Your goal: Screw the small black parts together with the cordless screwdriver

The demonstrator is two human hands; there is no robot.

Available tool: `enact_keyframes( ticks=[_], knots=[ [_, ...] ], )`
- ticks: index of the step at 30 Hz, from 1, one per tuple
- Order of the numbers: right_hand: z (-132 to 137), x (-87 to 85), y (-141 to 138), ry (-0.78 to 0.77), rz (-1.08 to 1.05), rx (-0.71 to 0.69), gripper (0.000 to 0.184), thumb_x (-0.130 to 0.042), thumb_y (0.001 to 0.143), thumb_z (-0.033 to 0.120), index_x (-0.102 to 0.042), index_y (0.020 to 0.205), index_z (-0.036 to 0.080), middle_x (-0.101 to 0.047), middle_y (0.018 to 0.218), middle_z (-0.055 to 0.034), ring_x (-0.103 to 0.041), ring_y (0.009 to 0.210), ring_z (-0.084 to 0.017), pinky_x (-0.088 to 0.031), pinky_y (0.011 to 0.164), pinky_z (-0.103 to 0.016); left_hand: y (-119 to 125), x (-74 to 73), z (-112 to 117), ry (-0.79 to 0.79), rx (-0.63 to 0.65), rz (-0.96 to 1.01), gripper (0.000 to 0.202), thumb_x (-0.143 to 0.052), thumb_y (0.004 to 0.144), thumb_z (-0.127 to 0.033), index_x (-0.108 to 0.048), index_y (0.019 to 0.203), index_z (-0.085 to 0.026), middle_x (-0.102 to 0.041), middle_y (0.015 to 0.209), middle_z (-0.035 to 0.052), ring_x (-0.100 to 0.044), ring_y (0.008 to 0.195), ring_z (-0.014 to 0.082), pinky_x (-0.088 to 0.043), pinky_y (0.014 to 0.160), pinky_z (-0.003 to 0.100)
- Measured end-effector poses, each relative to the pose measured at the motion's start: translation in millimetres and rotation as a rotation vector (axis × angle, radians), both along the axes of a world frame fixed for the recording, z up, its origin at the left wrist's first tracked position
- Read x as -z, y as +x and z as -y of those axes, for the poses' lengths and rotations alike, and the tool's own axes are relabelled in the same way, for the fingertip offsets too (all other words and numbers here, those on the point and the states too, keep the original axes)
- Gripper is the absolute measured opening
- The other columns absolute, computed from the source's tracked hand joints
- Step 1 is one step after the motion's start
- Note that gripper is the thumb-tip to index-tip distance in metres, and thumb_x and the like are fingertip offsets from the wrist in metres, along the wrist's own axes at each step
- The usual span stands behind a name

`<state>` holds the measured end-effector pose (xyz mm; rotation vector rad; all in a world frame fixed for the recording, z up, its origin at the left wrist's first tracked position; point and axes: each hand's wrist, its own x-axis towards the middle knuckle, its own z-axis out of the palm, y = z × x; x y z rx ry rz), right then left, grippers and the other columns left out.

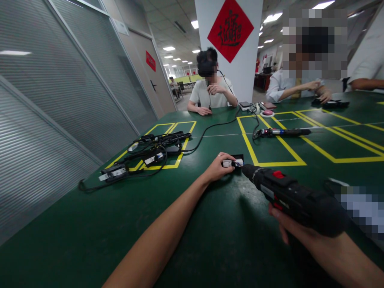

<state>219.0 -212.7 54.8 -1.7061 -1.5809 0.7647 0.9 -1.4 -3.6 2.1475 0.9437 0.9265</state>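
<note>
My right hand (303, 232) is wrapped round the handle of a black cordless drill (288, 196) with red parts. The drill points forward and left, and its chuck end is close to a small black-and-white device (237, 163) on the green table. My left hand (220, 166) grips that device from its left side, fingers over it, with a ring on one finger. The device's white face and a bit of blue show; its left part is covered by my fingers. Whether the drill's bit touches the device I cannot tell.
Black adapters with tangled cables (162, 146) lie at the left. An electric screwdriver (283, 132) with a cord lies across yellow tape (280, 164). Across the green table (186, 224) sit a person in a headset (213, 90) and a person in a light shirt (276, 84).
</note>
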Motion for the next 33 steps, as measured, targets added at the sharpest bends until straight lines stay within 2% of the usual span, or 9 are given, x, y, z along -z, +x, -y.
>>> enact_keyframes(
  ticks=[3, 8, 14, 20, 22, 26, 30, 33],
  knots=[
    [-2.6, 1.3, 2.0, -0.124, 0.02, -0.077, 0.032, -0.05, 0.086, 0.053, -0.069, 0.087, 0.026, -0.067, 0.052, 0.0016, -0.069, 0.053, -0.02, -0.051, 0.045, -0.027, -0.4, 0.0, -0.1, 0.008, 0.013, 0.006, 0.031, -0.065, 0.072, -0.018, -0.065, 0.103, -0.018, -0.055, 0.107, 0.0062, -0.052, 0.105, 0.0198, -0.043, 0.096, 0.034],
    [-3.4, -0.8, 1.1, -0.124, 0.04, -0.063, 0.035, -0.049, 0.087, 0.052, -0.066, 0.073, 0.024, -0.066, 0.052, 0.0007, -0.067, 0.052, -0.019, -0.052, 0.049, -0.027, -0.2, -0.5, 0.4, -0.007, 0.0, -0.008, 0.031, -0.065, 0.072, -0.019, -0.065, 0.103, -0.019, -0.055, 0.107, 0.0062, -0.052, 0.105, 0.0197, -0.043, 0.095, 0.034],
    [0.1, -6.5, 0.6, -0.121, 0.07, -0.056, 0.038, -0.049, 0.086, 0.055, -0.069, 0.077, 0.025, -0.068, 0.054, -0.0008, -0.069, 0.057, -0.021, -0.05, 0.044, -0.027, 0.3, 0.1, -0.2, -0.005, 0.0, -0.009, 0.031, -0.066, 0.072, -0.019, -0.066, 0.103, -0.019, -0.055, 0.107, 0.006, -0.052, 0.104, 0.0195, -0.043, 0.095, 0.034],
    [-2.8, -2.0, 1.3, -0.129, 0.066, -0.051, 0.037, -0.05, 0.084, 0.054, -0.072, 0.083, 0.025, -0.069, 0.054, -0.0009, -0.069, 0.056, -0.021, -0.047, 0.04, -0.026, -0.2, -1.4, 1.3, -0.005, -0.005, -0.012, 0.03, -0.066, 0.072, -0.02, -0.066, 0.103, -0.019, -0.055, 0.107, 0.0061, -0.052, 0.104, 0.0193, -0.043, 0.096, 0.033],
    [-3.3, -1.3, 1.0, -0.135, 0.067, -0.039, 0.039, -0.049, 0.083, 0.057, -0.072, 0.079, 0.025, -0.067, 0.052, -0.0004, -0.068, 0.053, -0.02, -0.049, 0.043, -0.027, -0.4, -1.1, 1.1, -0.012, -0.003, -0.01, 0.031, -0.065, 0.073, -0.02, -0.065, 0.104, -0.019, -0.054, 0.108, 0.0062, -0.052, 0.104, 0.0194, -0.043, 0.095, 0.033],
    [-2.9, -3.3, -0.1, -0.141, 0.085, -0.07, 0.047, -0.045, 0.084, 0.058, -0.064, 0.059, 0.024, -0.065, 0.051, -0.0017, -0.066, 0.052, -0.019, -0.051, 0.047, -0.028, -0.7, 0.7, -0.6, -0.006, 0.008, -0.003, 0.032, -0.065, 0.072, -0.019, -0.065, 0.104, -0.019, -0.054, 0.108, 0.0058, -0.051, 0.106, 0.0196, -0.042, 0.097, 0.034],
    [-2.7, -5.2, -1.1, -0.107, 0.07, -0.093, 0.042, -0.046, 0.087, 0.052, -0.061, 0.058, 0.025, -0.064, 0.051, -0.0002, -0.064, 0.049, -0.017, -0.052, 0.051, -0.028, -0.9, 1.9, -1.3, -0.008, 0.011, -0.003, 0.031, -0.065, 0.073, -0.019, -0.065, 0.104, -0.019, -0.054, 0.108, 0.006, -0.051, 0.106, 0.0198, -0.042, 0.097, 0.034],
    [-3.7, -3.7, -2.0, -0.069, 0.096, -0.081, 0.04, -0.049, 0.085, 0.047, -0.057, 0.052, 0.025, -0.06, 0.045, 0.0007, -0.059, 0.041, -0.015, -0.044, 0.04, -0.025, -0.9, 2.3, -1.4, -0.001, 0.016, 0.004, 0.032, -0.065, 0.073, -0.02, -0.065, 0.104, -0.018, -0.054, 0.108, 0.0063, -0.051, 0.105, 0.0198, -0.042, 0.096, 0.034]
  ],
)
